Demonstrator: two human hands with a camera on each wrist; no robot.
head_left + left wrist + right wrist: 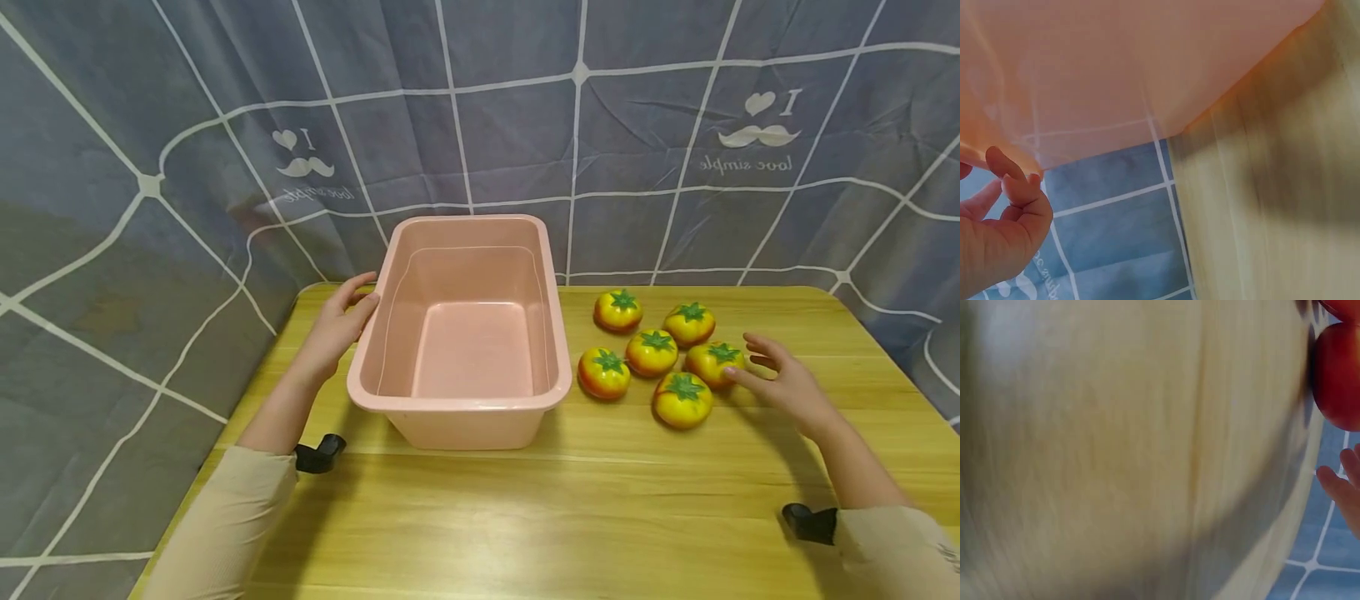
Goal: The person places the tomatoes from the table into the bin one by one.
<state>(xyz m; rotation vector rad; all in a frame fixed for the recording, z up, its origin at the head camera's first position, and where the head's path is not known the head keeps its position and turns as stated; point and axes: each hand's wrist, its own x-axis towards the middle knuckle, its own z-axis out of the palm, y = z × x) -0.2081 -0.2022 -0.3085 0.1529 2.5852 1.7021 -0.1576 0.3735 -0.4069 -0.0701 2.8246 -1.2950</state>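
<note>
Wooden surface [480, 517]: loosely bent left fingers [352, 288] perhaps steady the tub [461, 405] at nine o'clock; right fingers [767, 346], wide, beside the three-o'clock tomato [707, 367].

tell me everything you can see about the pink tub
The pink tub is deep and roughly rectangular, with rounded corners, a rolled rim, sloping walls and a flat floor. It looks like smooth, slightly glossy plastic. It stands upright on the wooden table, open-topped and empty, left of the yellow-red fruits. The person's left hand is at its left rim, though firm contact is hard to confirm.
</note>
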